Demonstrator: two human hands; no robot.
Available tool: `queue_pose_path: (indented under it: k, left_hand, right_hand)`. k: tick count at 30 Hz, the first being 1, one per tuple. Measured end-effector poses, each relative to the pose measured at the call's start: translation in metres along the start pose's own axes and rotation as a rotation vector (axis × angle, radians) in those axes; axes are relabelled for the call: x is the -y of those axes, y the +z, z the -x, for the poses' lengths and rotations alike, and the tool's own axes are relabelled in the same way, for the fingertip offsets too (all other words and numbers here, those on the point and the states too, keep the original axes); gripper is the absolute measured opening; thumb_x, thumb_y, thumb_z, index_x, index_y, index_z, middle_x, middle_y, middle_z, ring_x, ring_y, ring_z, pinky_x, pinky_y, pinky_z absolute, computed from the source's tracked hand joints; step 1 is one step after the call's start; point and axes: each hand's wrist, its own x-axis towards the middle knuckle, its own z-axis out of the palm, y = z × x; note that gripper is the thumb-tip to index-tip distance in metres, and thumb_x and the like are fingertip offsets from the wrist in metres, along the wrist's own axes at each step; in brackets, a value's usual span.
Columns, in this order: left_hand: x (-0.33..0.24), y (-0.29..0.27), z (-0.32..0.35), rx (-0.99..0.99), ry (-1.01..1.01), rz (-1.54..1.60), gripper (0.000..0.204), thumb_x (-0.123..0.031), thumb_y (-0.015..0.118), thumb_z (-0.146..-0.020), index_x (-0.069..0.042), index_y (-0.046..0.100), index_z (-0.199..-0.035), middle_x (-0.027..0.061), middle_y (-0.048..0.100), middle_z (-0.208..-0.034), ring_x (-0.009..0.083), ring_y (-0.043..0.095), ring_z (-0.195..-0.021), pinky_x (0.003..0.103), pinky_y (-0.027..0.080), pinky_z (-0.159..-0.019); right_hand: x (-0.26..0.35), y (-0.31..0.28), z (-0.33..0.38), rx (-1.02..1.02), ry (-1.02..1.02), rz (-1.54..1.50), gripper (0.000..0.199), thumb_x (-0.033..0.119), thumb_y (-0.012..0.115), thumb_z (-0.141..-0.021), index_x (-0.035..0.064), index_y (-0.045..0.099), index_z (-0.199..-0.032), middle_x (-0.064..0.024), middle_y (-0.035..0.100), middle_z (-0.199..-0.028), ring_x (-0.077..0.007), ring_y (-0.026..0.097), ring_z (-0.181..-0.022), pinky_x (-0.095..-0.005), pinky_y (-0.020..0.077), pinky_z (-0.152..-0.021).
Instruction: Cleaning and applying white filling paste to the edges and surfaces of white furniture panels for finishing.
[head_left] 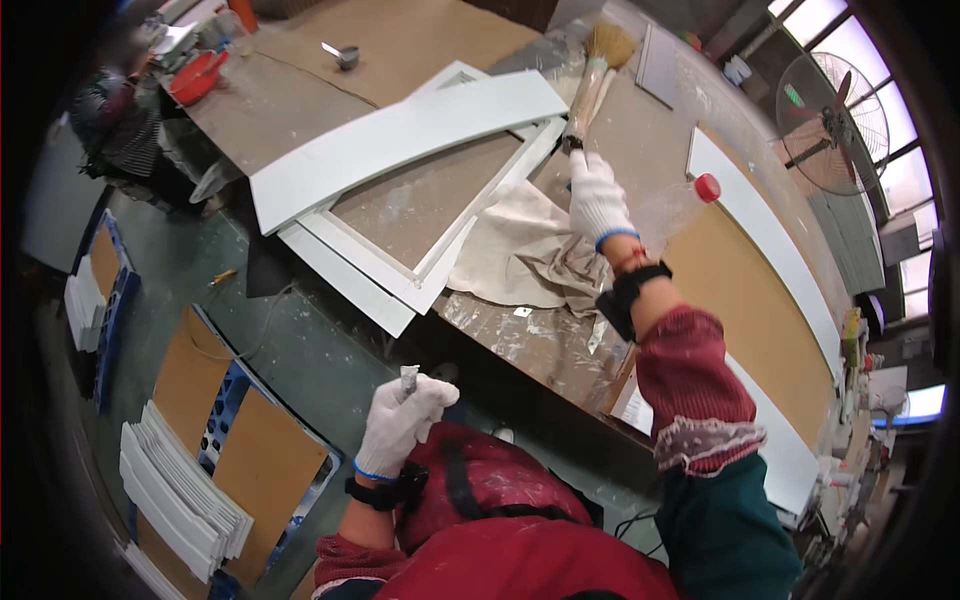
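Observation:
My left hand (398, 425), in a white knit glove, is closed in front of my body. A short grey-white stub (409, 378) pokes out of the top of its fist; the rest is hidden. My right hand (598, 197), gloved likewise, reaches across the table with fingers stretched toward the near end of a straw hand brush (592, 85). The fingertips meet or nearly meet the brush's handle. Beneath that arm lies a crumpled beige cloth (515, 245). Left of it, a white arched panel (410, 140) rests across a white frame (455, 262) on the table.
A clear bottle with a red cap (708, 187) lies right of my right hand. Beyond it is a large brown panel with white edging (765, 290). White boards (185, 490) are stacked at lower left. A fan (832, 122), a metal cup (347, 57) and a red bowl (198, 78) stand farther off.

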Motion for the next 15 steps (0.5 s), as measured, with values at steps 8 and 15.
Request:
queue_pose_path:
  k: [8, 15]
  left_hand:
    - [-0.042, -0.036, -0.051, -0.019, -0.069, -0.104, 0.033, -0.031, 0.062, -0.093, 0.002, 0.068, -0.089, -0.0002, 0.054, -0.062, 0.0027, 0.041, -0.045, 0.017, 0.027, -0.039]
    - [-0.050, -0.010, -0.091, 0.129, -0.095, -0.278, 0.027, -0.024, 0.063, -0.091, 0.001, 0.069, -0.090, 0.0012, 0.056, -0.063, 0.0037, 0.043, -0.046, 0.018, 0.028, -0.040]
  right_hand:
    - [0.002, -0.003, -0.039, 0.319, 0.139, -0.011, 0.040, 0.012, 0.051, -0.087, 0.0147, 0.047, -0.126, -0.0195, 0.062, -0.111, -0.0377, 0.061, -0.103, -0.0470, 0.0498, -0.087]
    - [0.025, -0.152, 0.089, -0.165, 0.296, -0.621, 0.061, 0.014, 0.066, -0.080, 0.0064, 0.042, -0.136, -0.0145, 0.061, -0.100, -0.0269, 0.063, -0.087, -0.0389, 0.0528, -0.076]
